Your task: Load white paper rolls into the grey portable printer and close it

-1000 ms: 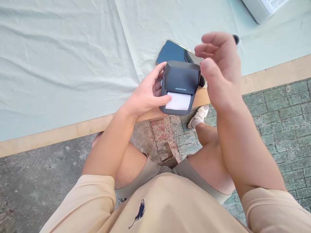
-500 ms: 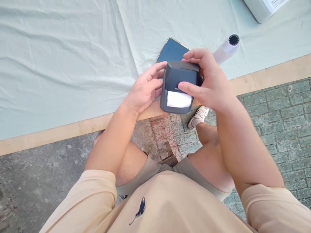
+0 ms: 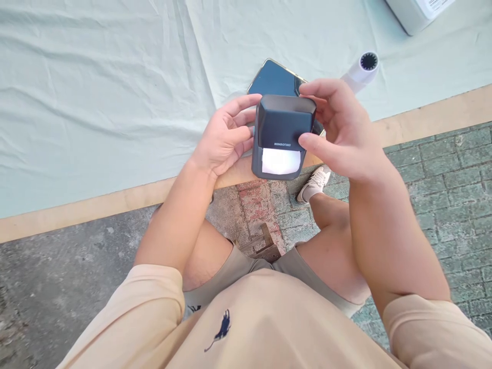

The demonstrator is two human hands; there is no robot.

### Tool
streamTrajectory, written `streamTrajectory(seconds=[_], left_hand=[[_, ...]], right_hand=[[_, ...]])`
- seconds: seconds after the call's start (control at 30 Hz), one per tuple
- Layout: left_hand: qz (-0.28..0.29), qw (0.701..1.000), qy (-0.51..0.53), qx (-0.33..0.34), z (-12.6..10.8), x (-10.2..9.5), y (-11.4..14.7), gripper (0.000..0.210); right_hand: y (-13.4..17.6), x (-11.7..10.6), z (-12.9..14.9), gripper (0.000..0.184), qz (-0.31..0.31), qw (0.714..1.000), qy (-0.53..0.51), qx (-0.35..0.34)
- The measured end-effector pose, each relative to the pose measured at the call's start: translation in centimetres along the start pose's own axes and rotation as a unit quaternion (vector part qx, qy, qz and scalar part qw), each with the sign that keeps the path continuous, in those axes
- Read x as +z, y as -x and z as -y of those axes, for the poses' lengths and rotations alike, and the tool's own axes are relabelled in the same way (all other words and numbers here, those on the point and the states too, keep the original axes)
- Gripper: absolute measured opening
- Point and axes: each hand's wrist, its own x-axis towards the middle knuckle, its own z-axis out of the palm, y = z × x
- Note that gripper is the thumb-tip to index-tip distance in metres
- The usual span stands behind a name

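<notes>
A dark label printer (image 3: 286,120) with NIIMBOT lettering is held up at the table's front edge, tilted toward me. A blank white label (image 3: 281,161) shows in the slot at its lower front. My left hand (image 3: 230,134) grips the printer's left side, fingertips along that edge. On the other side, my right hand (image 3: 340,125) has its thumb on the right front edge. Its index finger is raised off the body, and its other fingers are partly hidden behind. A smartphone (image 3: 272,77) lies on the cloth behind the printer, partly covered by it.
A pale cloth (image 3: 115,102) with wrinkles covers the table, whose wooden edge (image 3: 77,209) runs along the front. Right of the phone is a white cylindrical device (image 3: 359,74) with a dark toothed opening. A white container (image 3: 418,15) stands at the top right. My legs are under the edge.
The right hand has shifted right, and its thumb has slid from the printer's front to its right edge, uncovering the lettering. The printer has turned slightly to face me more squarely.
</notes>
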Motion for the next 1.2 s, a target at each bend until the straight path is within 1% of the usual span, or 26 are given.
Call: streamTrajectory(seconds=[0.07,0.13,0.2,0.33,0.43,0.5,0.53,0.57,0.6,0.63,0.67,0.7,0.73,0.77,0.8,0.83,0.87,0.9,0.93,0.97,1.0,1.07,1.13,1.2], left_hand=[[-0.030,1.000,-0.003,0.009,-0.4,0.5,0.2,0.073],[-0.043,0.999,-0.009,0.015,-0.6,0.9,0.3,0.070],[-0.044,0.999,-0.019,0.019,-0.7,1.1,0.3,0.067],[-0.050,0.999,-0.016,0.016,-0.7,1.0,0.2,0.065],[-0.037,0.999,-0.014,0.012,-0.6,0.7,0.1,0.062],[-0.017,1.000,0.000,0.011,-0.5,0.4,0.2,0.057],[-0.007,1.000,0.008,0.011,-0.4,0.3,0.2,0.057],[-0.003,1.000,0.011,0.012,-0.4,0.2,0.2,0.060],[0.000,1.000,0.005,0.014,-0.4,0.2,0.3,0.065],[0.000,1.000,-0.006,0.018,-0.4,0.1,0.4,0.071],[-0.002,1.000,-0.018,0.022,-0.4,0.1,0.4,0.078],[-0.002,0.999,-0.029,0.025,-0.4,0.1,0.5,0.083],[-0.004,0.999,-0.034,0.028,-0.3,0.1,0.5,0.088],[-0.004,0.999,-0.038,0.031,-0.3,0.0,0.5,0.090],[-0.004,0.999,-0.041,0.033,-0.2,0.0,0.5,0.092],[-0.004,0.998,-0.045,0.036,-0.2,0.0,0.4,0.094],[-0.004,0.998,-0.050,0.038,-0.1,-0.1,0.4,0.094],[-0.003,0.998,-0.054,0.040,0.0,-0.1,0.4,0.094],[-0.003,0.997,-0.057,0.042,0.0,-0.1,0.4,0.094],[-0.003,0.997,-0.059,0.043,0.0,-0.1,0.4,0.094],[-0.003,0.997,-0.060,0.045,0.0,0.0,0.5,0.094],[-0.003,0.997,-0.062,0.047,0.0,0.1,0.7,0.094],[-0.005,0.997,-0.063,0.043,-0.1,0.2,0.8,0.094],[-0.010,0.997,-0.060,0.038,-0.1,0.3,0.9,0.093]], right_hand=[[-0.2,0.0,0.5,0.062,0.018,0.997,-0.072,0.000],[-0.2,0.0,0.9,0.064,0.030,0.995,-0.100,-0.007],[-0.1,-0.1,1.2,0.068,0.041,0.995,-0.086,-0.006],[0.1,-0.5,1.5,0.078,0.066,0.997,-0.031,0.022],[0.0,-0.3,1.6,0.074,0.055,0.998,-0.013,0.032],[-0.3,0.3,1.4,0.060,0.014,0.998,-0.009,0.055],[-0.6,0.8,1.4,0.049,-0.029,0.997,-0.007,0.067],[-0.9,1.3,1.4,0.038,-0.090,0.993,-0.003,0.079],[-1.2,1.7,1.5,0.036,-0.158,0.983,0.011,0.089],[-1.6,2.1,1.7,0.045,-0.217,0.971,0.031,0.096],[-1.9,2.3,2.0,0.054,-0.256,0.960,0.054,0.100],[-2.2,2.4,2.5,0.059,-0.273,0.954,0.074,0.104],[-2.5,2.3,3.1,0.060,-0.268,0.954,0.089,0.101],[-2.7,2.1,3.8,0.057,-0.238,0.962,0.098,0.092],[-2.8,1.9,4.3,0.048,-0.195,0.972,0.105,0.080],[-3.0,1.6,4.7,0.036,-0.146,0.980,0.116,0.069],[-3.1,1.4,4.9,0.026,-0.094,0.984,0.136,0.063],[-3.2,1.2,4.8,0.025,-0.042,0.984,0.161,0.063],[-3.4,1.1,4.6,0.028,0.001,0.980,0.187,0.067],[-3.5,1.1,4.2,0.032,0.030,0.975,0.207,0.073],[-3.6,1.2,3.7,0.035,0.045,0.971,0.221,0.075],[-3.9,1.3,2.9,0.040,0.051,0.970,0.228,0.061],[-4.1,1.2,2.6,0.046,0.041,0.977,0.207,0.042],[-4.1,0.8,3.1,0.046,0.019,0.984,0.173,0.046]])
